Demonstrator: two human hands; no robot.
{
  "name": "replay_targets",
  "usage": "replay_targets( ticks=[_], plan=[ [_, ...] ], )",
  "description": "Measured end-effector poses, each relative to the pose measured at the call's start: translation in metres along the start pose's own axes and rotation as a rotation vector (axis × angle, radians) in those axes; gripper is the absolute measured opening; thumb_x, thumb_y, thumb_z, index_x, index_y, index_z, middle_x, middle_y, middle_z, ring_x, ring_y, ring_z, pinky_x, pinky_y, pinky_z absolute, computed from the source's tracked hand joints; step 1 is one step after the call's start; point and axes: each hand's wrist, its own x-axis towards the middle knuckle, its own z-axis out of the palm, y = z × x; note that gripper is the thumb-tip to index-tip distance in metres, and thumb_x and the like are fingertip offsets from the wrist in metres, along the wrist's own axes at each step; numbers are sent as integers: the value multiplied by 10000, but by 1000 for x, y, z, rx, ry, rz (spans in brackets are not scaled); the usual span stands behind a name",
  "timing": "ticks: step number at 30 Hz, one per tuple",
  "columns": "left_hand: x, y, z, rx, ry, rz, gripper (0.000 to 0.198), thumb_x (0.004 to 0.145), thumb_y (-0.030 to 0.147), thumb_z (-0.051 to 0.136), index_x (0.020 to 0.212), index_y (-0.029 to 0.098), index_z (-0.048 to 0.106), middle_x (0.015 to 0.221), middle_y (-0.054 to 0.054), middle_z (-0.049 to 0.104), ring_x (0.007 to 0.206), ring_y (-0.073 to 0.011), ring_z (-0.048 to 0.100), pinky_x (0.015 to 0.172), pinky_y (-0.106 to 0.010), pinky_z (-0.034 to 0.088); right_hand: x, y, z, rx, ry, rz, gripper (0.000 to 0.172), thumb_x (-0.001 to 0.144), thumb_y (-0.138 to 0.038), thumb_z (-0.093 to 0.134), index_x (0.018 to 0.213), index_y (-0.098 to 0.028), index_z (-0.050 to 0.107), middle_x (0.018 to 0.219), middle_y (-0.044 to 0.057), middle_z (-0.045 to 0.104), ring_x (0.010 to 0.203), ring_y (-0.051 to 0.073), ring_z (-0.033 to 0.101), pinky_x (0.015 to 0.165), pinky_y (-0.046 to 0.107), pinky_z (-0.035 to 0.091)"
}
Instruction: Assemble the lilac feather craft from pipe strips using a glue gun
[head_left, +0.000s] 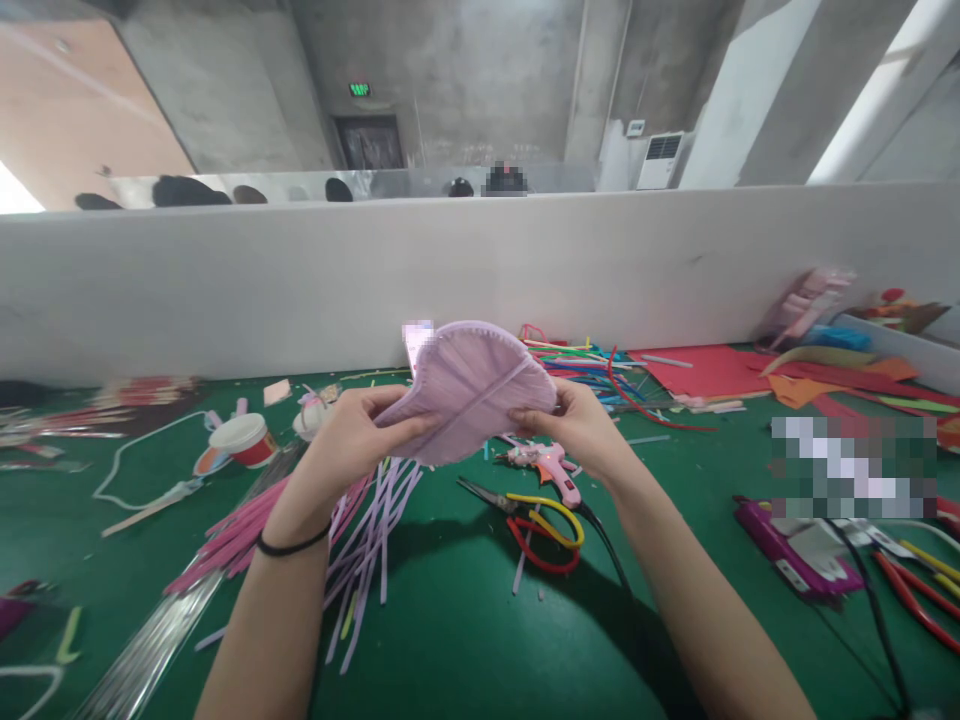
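Note:
Both my hands hold up a pale purple leaf-shaped piece [469,385] with a raised rib down its middle, above the green table. My left hand [352,435] grips its left edge with the fingers closed; a black band sits on that wrist. My right hand [574,420] pinches its right edge, fingers closed. Below the piece lie loose purple strips [371,545] and pink sticks [240,535].
A pink glue gun [551,468], pliers [484,492] and red and yellow handled cutters [544,525] lie under my right hand. A red and white cup [244,438] stands left. Coloured sticks [585,365] and red sheets [705,370] lie by the white partition [300,280]. A purple device [795,550] is at right.

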Motion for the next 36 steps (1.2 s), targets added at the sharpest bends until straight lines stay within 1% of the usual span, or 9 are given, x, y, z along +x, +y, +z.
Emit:
replay_targets(
  ticks=[3, 5, 8, 10, 14, 18, 25, 30, 36],
  plan=[
    [2, -5, -3, 33, 52, -13, 319, 730, 465, 791, 855, 171, 803, 809, -55, 774, 770, -260, 698, 675, -334, 546, 1, 4, -4, -95, -68, 0, 300, 716, -378, 802, 899, -170, 687, 822, 28, 718, 730, 165, 679, 710, 349, 599],
    [3, -7, -4, 99, 52, 0, 322, 737, 481, 775, 840, 177, 802, 770, -47, 763, 728, -247, 686, 632, -314, 526, 0, 2, -7, -174, -95, -30, 359, 722, -391, 813, 977, -175, 681, 932, 53, 734, 825, 182, 695, 775, 367, 592],
    [3, -10, -5, 282, -19, 75, 282, 749, 487, 748, 792, 214, 802, 716, -23, 751, 685, -232, 668, 587, -291, 489, -4, -6, -11, -170, -23, -131, 481, 735, -390, 823, 1149, -219, 647, 1153, 80, 712, 1044, 201, 677, 890, 369, 565],
    [4, -11, -4, 370, -84, 117, 257, 759, 487, 730, 792, 244, 809, 703, -10, 751, 680, -228, 666, 584, -286, 476, -8, -13, -11, -136, 11, -194, 447, 770, -404, 797, 1157, -234, 652, 1178, 75, 707, 1095, 198, 661, 907, 357, 555],
    [4, -10, 3, 382, -153, 144, 235, 759, 490, 719, 812, 283, 816, 743, -13, 762, 708, -237, 674, 602, -296, 484, -13, -21, -7, -203, -14, -286, 249, 857, -423, 709, 1028, -242, 719, 1105, 45, 730, 1075, 184, 666, 934, 362, 534],
    [3, -7, 11, 358, -208, 139, 212, 759, 466, 706, 764, 277, 803, 716, -21, 749, 695, -244, 662, 599, -305, 473, -13, -19, -2, -268, -31, -352, 169, 844, -411, 722, 886, -249, 741, 1096, 31, 736, 1105, 198, 655, 948, 375, 521],
    [5, -4, 16, 340, -185, 132, 226, 748, 466, 711, 686, 258, 774, 662, -5, 714, 660, -217, 628, 603, -293, 441, -12, -20, 1, -266, 60, -355, 140, 834, -374, 735, 810, -237, 742, 947, 30, 762, 1025, 200, 682, 930, 377, 524],
    [5, -5, 14, 320, -184, 110, 245, 755, 479, 710, 764, 251, 799, 729, -19, 740, 704, -229, 651, 613, -298, 468, -11, -18, -1, -245, 82, -317, 189, 814, -420, 751, 864, -238, 752, 935, 28, 768, 960, 199, 695, 856, 351, 531],
    [4, -6, 14, 297, -176, 110, 255, 759, 482, 714, 731, 238, 783, 689, -16, 717, 674, -212, 641, 578, -285, 470, -11, -15, -2, -212, 109, -294, 227, 790, -446, 769, 878, -237, 759, 933, 28, 774, 896, 195, 701, 815, 348, 539]
  ],
)
